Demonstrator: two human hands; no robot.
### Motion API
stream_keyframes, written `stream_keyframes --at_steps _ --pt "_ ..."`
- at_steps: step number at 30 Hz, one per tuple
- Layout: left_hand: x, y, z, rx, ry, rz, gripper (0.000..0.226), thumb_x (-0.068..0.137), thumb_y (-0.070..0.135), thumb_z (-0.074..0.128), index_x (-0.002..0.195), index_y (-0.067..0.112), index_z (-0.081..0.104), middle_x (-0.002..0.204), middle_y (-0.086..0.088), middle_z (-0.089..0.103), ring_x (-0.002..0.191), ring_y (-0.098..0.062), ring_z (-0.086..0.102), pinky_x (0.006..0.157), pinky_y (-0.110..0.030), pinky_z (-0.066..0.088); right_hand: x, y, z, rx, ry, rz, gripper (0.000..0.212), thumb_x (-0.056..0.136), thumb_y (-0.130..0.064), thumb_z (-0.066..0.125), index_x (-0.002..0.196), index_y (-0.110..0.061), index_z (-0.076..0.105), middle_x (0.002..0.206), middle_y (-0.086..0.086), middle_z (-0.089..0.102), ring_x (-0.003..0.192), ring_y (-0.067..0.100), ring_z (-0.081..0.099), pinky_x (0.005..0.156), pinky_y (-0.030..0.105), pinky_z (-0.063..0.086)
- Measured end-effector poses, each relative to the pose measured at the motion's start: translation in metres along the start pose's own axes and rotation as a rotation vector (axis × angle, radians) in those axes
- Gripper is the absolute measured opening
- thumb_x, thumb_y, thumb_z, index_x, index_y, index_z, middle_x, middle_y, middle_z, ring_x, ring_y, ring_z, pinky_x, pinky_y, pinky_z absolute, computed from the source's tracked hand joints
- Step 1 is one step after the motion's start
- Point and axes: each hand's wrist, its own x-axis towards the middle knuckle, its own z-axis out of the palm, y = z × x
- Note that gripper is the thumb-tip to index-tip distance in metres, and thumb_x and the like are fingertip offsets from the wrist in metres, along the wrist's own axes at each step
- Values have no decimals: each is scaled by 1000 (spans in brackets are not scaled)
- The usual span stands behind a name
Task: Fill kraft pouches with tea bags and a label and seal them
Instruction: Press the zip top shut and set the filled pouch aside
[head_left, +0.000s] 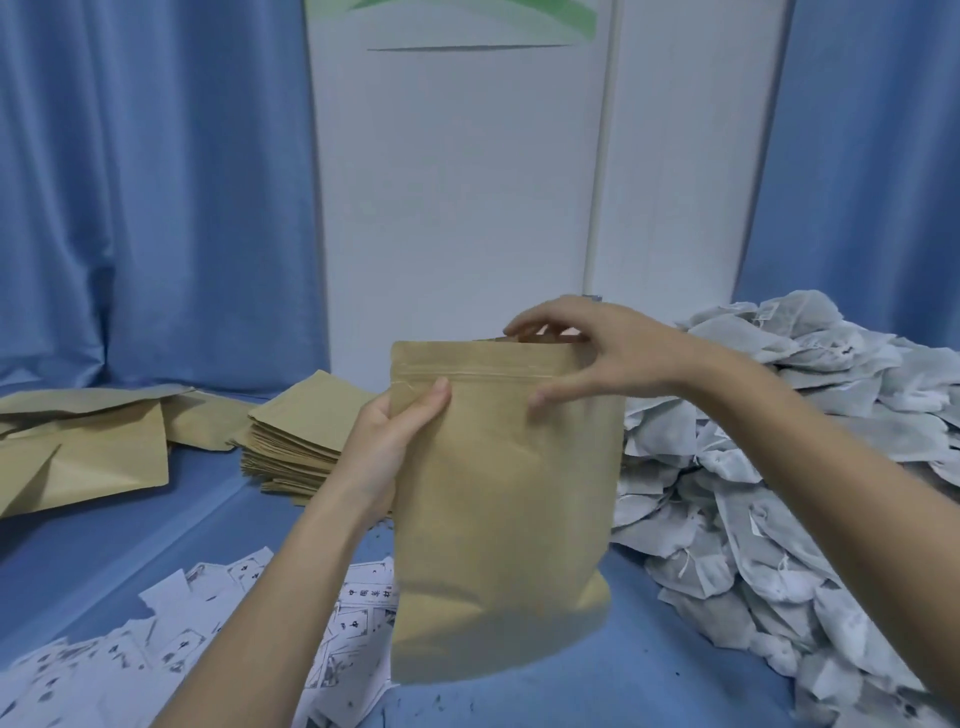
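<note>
A bulging kraft pouch (498, 519) stands upright in the middle, lifted a little above the blue table. My left hand (387, 441) grips its left edge just below the zip strip, thumb on the front. My right hand (587, 353) holds the pouch's top right, fingers curled over the open mouth and thumb pressed on the front. A big heap of white tea bags (779, 457) lies to the right. Printed paper labels (171, 639) are scattered at the lower left.
A stack of flat kraft pouches (296, 436) sits behind my left hand, and more kraft pouches (88, 441) lie at the far left. Blue curtains (156, 182) and a white panel (457, 182) close off the back. Dark crumbs dot the blue table (623, 675).
</note>
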Motion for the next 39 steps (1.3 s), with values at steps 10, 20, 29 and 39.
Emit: stream_keyframes --at_steps 10,20,29,39 --pt "-3 3 12 132 197 208 22 73 35 74 71 14 72 69 1 67 60 -10 58 53 -19 47 27 -22 20 -198 76 -12 49 64 -54 76 54 -16 47 45 -4 32 48 9 31 51 29 23" --pt "-6 -5 21 114 202 342 12 91 20 60 85 11 65 65 7 66 60 -6 58 54 -17 45 26 -34 18 -136 46 -38 21 78 -40 71 74 -20 68 52 -12 54 55 1 47 48 13 32" --pt "-3 -13 27 354 344 540 20 91 25 63 72 24 57 43 13 49 48 -3 34 52 -22 31 23 -38 14 -203 1 -25 35 83 -39 66 72 -6 64 56 0 44 55 12 38 46 20 26" --pt "-1 -1 22 267 285 399 19 82 26 71 63 26 73 65 11 69 62 -6 59 62 -25 48 15 -26 11 -262 15 -9 29 80 -45 66 75 -17 64 59 -7 52 59 9 46 54 22 34"
